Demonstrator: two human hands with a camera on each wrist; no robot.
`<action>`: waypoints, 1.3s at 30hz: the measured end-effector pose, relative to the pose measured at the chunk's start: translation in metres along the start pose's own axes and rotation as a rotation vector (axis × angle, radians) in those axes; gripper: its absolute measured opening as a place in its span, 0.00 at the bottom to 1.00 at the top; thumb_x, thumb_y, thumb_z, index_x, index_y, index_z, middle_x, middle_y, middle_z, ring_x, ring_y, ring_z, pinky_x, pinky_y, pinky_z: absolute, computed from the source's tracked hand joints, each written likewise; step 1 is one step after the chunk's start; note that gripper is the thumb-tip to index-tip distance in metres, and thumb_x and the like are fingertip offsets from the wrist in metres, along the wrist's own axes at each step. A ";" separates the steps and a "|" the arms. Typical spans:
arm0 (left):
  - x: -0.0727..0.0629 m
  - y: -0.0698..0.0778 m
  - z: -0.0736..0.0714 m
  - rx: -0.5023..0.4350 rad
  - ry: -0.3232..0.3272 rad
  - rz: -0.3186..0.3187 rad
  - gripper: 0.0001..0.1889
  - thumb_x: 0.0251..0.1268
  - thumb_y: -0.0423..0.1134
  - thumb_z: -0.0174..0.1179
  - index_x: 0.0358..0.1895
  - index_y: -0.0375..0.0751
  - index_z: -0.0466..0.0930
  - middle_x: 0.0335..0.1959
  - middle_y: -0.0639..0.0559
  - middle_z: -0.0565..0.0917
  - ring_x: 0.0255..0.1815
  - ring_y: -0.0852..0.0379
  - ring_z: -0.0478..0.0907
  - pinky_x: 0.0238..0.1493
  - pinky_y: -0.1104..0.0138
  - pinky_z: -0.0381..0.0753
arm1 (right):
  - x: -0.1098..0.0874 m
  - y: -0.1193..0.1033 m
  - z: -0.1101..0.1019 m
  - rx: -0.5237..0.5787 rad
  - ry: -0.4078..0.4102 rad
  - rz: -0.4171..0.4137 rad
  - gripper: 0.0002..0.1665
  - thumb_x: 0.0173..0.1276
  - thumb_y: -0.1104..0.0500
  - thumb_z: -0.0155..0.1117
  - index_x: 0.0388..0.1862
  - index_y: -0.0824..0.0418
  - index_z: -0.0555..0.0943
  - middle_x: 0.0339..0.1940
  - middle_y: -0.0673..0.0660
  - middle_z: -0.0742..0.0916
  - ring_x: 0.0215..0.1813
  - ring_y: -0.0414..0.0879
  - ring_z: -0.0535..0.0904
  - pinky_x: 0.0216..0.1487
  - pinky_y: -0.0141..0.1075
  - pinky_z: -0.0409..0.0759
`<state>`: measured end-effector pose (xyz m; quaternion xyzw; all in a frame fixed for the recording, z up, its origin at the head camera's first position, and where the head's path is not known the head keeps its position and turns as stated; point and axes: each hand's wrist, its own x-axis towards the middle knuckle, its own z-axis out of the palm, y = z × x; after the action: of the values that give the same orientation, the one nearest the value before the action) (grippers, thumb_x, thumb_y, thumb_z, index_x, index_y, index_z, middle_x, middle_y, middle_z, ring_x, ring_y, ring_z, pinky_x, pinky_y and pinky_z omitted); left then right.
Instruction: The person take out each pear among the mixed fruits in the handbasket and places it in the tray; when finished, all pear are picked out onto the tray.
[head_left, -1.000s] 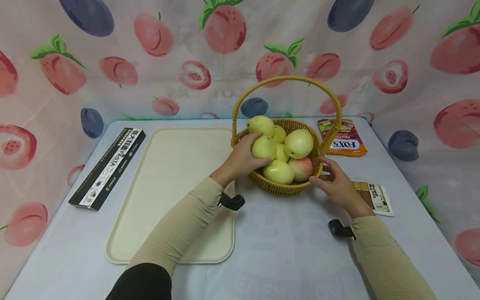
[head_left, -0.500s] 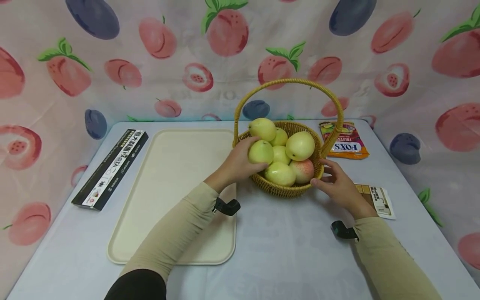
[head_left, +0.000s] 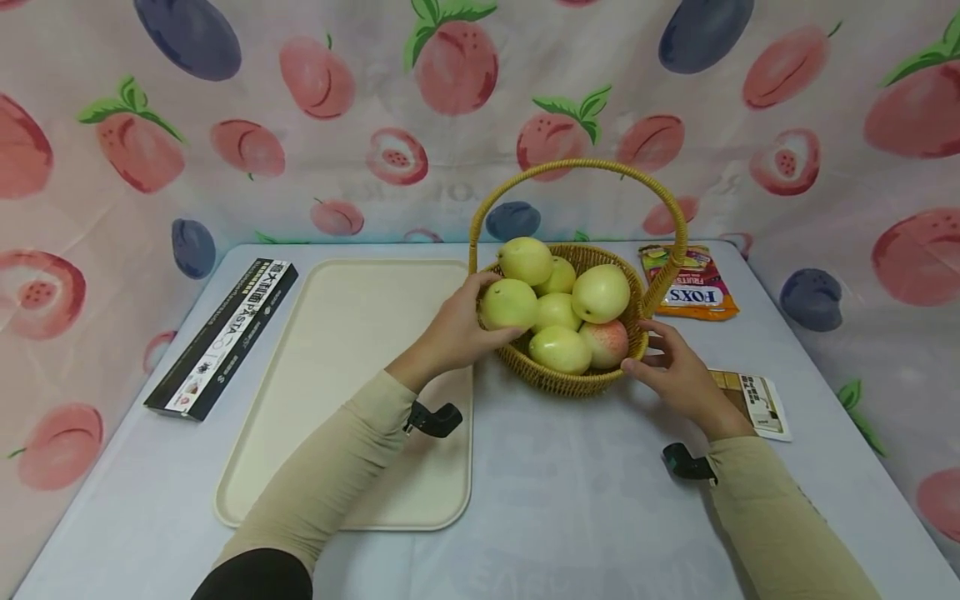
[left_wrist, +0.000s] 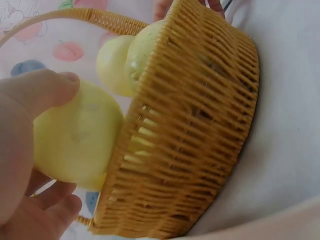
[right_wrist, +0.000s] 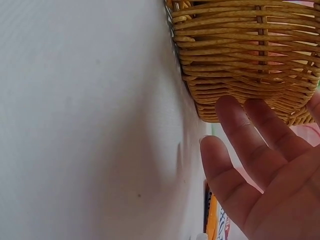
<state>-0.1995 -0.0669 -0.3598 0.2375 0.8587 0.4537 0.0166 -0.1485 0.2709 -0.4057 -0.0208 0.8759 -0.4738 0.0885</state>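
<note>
A wicker basket (head_left: pixel 570 385) with a tall arched handle holds several yellow-green pears (head_left: pixel 600 293) and one pink-blushed fruit (head_left: pixel 604 343). My left hand (head_left: pixel 450 329) grips a pear (head_left: pixel 510 304) at the basket's left rim. In the left wrist view, thumb and fingers wrap this pear (left_wrist: pixel 80 135) just outside the woven wall (left_wrist: pixel 190 115). At the opposite side, my right hand (head_left: pixel 678 375) touches the basket near its rim. The right wrist view shows its fingers (right_wrist: pixel 245 135) fairly straight, their tips against or close to the wicker.
Left of the basket lies a cream tray (head_left: pixel 360 333), under my left forearm. Farther left is a black pasta box (head_left: pixel 225 337). A candy bag (head_left: pixel 693 283) lies behind the basket's right side, and a brown-and-white packet (head_left: pixel 761 404) is partly behind my right hand.
My left hand has drawn the pear leftward from among the other fruit to the basket's left rim. The right hand stays at the basket. The head view has shifted slightly.
</note>
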 end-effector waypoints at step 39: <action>-0.054 -0.075 -0.108 0.127 0.181 -0.216 0.41 0.59 0.37 0.72 0.71 0.28 0.58 0.62 0.31 0.71 0.62 0.37 0.70 0.64 0.47 0.70 | 0.000 -0.001 -0.002 -0.005 -0.016 0.014 0.52 0.71 0.42 0.65 0.82 0.57 0.50 0.74 0.74 0.65 0.66 0.68 0.68 0.60 0.64 0.71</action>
<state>-0.2073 -0.2083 -0.3654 0.1026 0.9042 0.4136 -0.0274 -0.1484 0.2722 -0.4039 -0.0189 0.8765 -0.4708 0.0988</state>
